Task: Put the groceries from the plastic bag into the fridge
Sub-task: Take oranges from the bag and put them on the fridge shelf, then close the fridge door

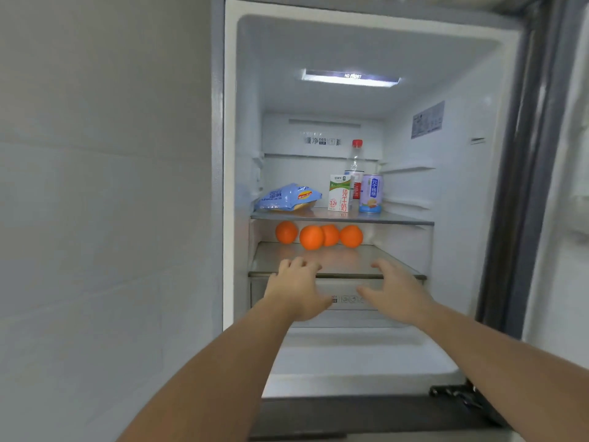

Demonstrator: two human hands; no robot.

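The fridge [462, 193] stands open in front of me. Several oranges [311, 237] lie in a row at the back of the lower glass shelf [338, 263]. On the upper shelf [398, 220] sit a blue snack bag [288, 196], a milk carton [339, 193], a blue can [370, 193] and a red-capped bottle [356, 161] behind them. My left hand [294, 290] and my right hand [395, 290] reach toward the front edge of the lower shelf, both empty with fingers apart. The plastic bag is not in view.
A drawer front [347, 301] with small icons lies just below the lower shelf, partly behind my hands. The open fridge door [561, 186] stands at the right. A pale wall [105, 202] fills the left.
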